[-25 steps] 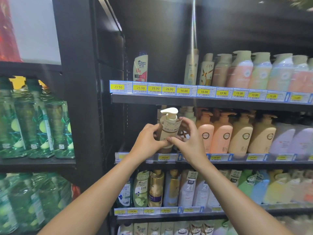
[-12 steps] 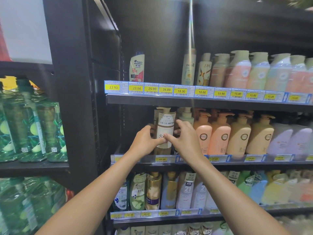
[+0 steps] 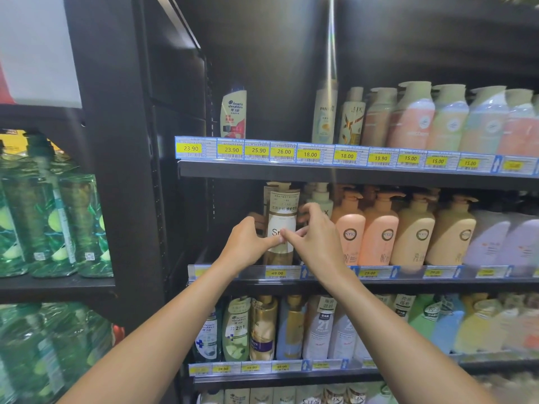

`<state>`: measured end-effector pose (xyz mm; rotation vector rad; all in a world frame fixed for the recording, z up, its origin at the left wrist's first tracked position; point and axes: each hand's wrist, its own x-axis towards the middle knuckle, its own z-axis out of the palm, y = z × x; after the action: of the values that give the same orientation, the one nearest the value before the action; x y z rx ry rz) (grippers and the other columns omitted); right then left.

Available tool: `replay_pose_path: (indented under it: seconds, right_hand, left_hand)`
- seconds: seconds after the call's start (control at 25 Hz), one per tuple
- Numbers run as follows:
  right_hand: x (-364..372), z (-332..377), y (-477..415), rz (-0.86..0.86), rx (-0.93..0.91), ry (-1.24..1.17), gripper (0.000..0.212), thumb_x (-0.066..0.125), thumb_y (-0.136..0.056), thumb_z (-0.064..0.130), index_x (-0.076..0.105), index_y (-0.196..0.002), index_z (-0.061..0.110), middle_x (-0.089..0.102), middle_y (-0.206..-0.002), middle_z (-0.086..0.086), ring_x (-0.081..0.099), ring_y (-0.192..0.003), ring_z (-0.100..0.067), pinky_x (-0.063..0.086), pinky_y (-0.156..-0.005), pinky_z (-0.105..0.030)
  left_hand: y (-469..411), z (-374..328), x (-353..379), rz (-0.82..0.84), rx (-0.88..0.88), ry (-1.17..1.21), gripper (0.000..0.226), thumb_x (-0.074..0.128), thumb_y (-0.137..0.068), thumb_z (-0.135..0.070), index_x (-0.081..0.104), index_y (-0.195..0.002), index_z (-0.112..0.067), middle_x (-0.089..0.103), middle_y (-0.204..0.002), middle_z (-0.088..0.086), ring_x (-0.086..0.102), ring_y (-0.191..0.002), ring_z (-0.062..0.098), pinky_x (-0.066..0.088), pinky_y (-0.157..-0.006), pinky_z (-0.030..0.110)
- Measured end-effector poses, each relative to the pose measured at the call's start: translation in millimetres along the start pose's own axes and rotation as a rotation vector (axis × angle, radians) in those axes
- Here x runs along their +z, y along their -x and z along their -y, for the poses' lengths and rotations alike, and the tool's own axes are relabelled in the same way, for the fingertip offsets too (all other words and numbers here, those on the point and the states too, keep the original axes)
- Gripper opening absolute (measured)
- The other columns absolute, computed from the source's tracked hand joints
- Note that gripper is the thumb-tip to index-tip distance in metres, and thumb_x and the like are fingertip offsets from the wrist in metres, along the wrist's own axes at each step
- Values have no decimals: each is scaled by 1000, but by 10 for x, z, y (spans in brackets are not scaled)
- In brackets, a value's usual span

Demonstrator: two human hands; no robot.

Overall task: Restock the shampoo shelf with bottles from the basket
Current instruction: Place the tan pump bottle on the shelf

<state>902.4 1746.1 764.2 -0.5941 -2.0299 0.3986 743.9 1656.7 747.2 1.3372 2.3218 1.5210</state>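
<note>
Hemming gold bottle (image 3: 281, 223), pale pump bottle (image 3: 322, 201) beside, shelf (image 3: 320, 173) overhead

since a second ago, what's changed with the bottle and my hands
The pump bottle went from tilted in front of the shelf back onto the middle shelf, now upright above the 49.00 tag. The left hand and right hand moved in with it and still hold it. The neighbouring peach bottles stayed put.

Upright bottle (image 3: 281, 207) between left hand (image 3: 246, 244), right hand (image 3: 319, 239)
</note>
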Motion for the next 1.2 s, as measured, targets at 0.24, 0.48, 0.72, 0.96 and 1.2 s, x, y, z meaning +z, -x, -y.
replay_pose_path:
  seconds: [0.24, 0.48, 0.72, 0.96, 1.2]
  right_hand:
    - [-6, -54, 42, 15, 12, -49, 49, 80, -81, 43, 53, -119, 28, 62, -98, 17, 63, -77, 5, 47, -66, -19]
    - [-78, -190, 180, 63, -14, -48, 44, 77, -86, 48, 55, -119, 29, 61, -95, 17, 61, -82, 7, 47, -62, -16]
    - [-135, -302, 348, 139, -31, -18, 35, 74, -89, 45, 56, -116, 34, 62, -98, 17, 62, -81, 9, 38, -59, -7]
    - [-119, -305, 530, 235, -64, -61, 31, 74, -89, 41, 56, -113, 36, 62, -102, 19, 63, -79, 8, 39, -62, -8]
    - [128, -165, 846, 303, -214, -79, 33, 71, -89, 42, 57, -118, 35, 56, -113, 22, 61, -101, -5, 52, -76, -30]
  left_hand:
    - [89, -60, -5, -14, -8, 0, 51, 85, -76, -58, 48, -105, -38, 54, -97, -28, 56, -89, -7, 40, -64, 13]
    - [185, -122, -10, -36, 2, -31, 53, 86, -79, -55, 49, -111, -35, 53, -93, -30, 54, -88, -11, 39, -64, 12]
    - [341, -171, -16, -49, 23, -18, 61, 85, -83, -48, 56, -132, -27, 62, -112, -21, 61, -97, -8, 48, -75, 16]
    - [693, -150, -84, -147, 36, -217, 63, 79, -89, -47, 53, -143, -28, 61, -139, -9, 60, -124, 12, 54, -103, 41]
    - [1363, 110, -334, -375, 242, -680, 60, 74, -92, -44, 55, -145, -23, 52, -152, -3, 39, -150, 21, 42, -117, 43]
